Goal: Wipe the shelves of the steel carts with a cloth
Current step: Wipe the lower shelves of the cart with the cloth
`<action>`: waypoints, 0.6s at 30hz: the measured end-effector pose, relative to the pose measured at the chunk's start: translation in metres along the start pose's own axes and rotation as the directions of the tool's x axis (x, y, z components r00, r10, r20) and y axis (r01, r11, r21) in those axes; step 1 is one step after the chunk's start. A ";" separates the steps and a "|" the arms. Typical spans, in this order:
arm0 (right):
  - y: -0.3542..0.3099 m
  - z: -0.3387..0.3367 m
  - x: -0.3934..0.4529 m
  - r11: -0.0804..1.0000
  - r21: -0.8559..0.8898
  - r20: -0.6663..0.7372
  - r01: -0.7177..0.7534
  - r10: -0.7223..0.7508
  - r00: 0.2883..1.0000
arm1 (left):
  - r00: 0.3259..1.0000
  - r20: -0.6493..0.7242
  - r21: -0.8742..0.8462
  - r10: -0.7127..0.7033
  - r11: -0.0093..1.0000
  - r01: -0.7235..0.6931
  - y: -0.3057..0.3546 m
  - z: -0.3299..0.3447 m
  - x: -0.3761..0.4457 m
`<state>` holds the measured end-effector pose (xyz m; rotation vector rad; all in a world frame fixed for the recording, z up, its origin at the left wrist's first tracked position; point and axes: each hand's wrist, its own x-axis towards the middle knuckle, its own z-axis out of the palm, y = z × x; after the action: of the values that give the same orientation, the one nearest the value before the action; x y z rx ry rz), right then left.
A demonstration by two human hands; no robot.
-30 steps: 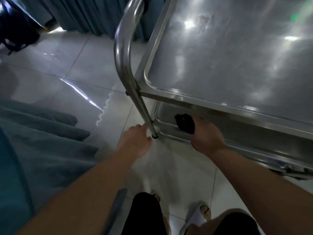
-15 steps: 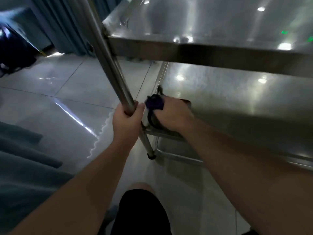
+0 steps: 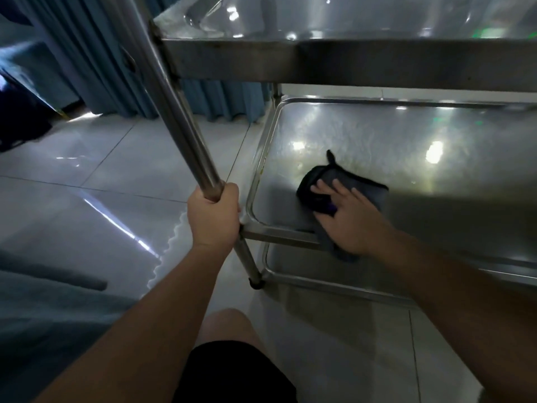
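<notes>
Wiping the middle shelf (image 3: 377, 135) of the steel cart (image 3: 348, 62) right now. Right hand (image 3: 348, 219) is pressing flat on the dark cloth (image 3: 348, 184), fingers straight and spread, not curled round it. Cloth is sitting at the shelf's near-left corner, one edge hanging over the front rim.

Left hand (image 3: 213, 216) is wrapping its grip tight round the upright post (image 3: 180, 126), just above where the post meets the shelf, probably steadying the cart against the push.

Progress, my read: wipe on this shelf is looking barely started. Cloth is covering only the near corner; the far and right stretch of the shelf is lying well apart from it. Surface there is showing mottled glare, can't tell if that's dirt, moisture or just reflection.

Top shelf (image 3: 348, 21) is looking shiny but cleaned or not, can't tell. Bottom shelf (image 3: 363, 274) is mostly hidden under the middle one and the arm. Only one cart is showing in view.
</notes>
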<state>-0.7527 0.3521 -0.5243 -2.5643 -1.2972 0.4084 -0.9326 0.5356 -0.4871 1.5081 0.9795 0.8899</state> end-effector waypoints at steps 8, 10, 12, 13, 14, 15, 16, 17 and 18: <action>-0.025 -0.011 0.123 0.980 -0.173 -0.012 -0.100 0.100 0.995 | 0.996 -0.042 -0.058 0.076 0.995 -0.078 -0.006 0.009 0.004; -0.043 -0.004 0.119 0.988 -0.148 -0.030 0.037 -0.042 0.999 | 0.993 -0.053 -0.060 0.101 0.993 -0.104 -0.008 0.009 0.006; -0.048 0.002 0.096 0.965 -0.052 0.010 0.257 -0.256 0.967 | 0.993 -0.059 -0.075 0.106 0.991 -0.110 -0.010 0.009 0.006; -0.045 0.004 0.082 0.934 -0.013 0.059 0.358 -0.357 0.932 | 0.992 -0.062 -0.086 0.106 0.990 -0.111 -0.010 0.009 0.006; -0.039 0.002 0.073 0.904 0.007 0.121 0.428 -0.426 0.897 | 0.992 -0.066 -0.094 0.109 0.989 -0.115 -0.009 0.010 0.005; -0.033 -0.003 0.071 0.884 0.019 0.163 0.468 -0.464 0.870 | 0.991 -0.071 -0.098 0.115 0.988 -0.122 -0.009 0.010 0.005; -0.027 -0.009 0.077 0.881 0.031 0.163 0.473 -0.471 0.867 | 0.990 -0.073 -0.103 0.118 0.987 -0.125 -0.009 0.011 0.005; -0.023 -0.014 0.088 0.899 0.048 0.127 0.435 -0.438 0.890 | 0.990 -0.076 -0.106 0.115 0.987 -0.123 -0.009 0.010 0.005; -0.019 -0.019 0.103 0.933 0.066 0.065 0.353 -0.357 0.932 | 0.991 -0.075 -0.107 0.114 0.987 -0.121 -0.010 0.010 0.004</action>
<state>-0.7018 0.4449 -0.5142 -2.2232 -1.7111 0.4625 -0.9226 0.5364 -0.4981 1.4599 0.8819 1.0691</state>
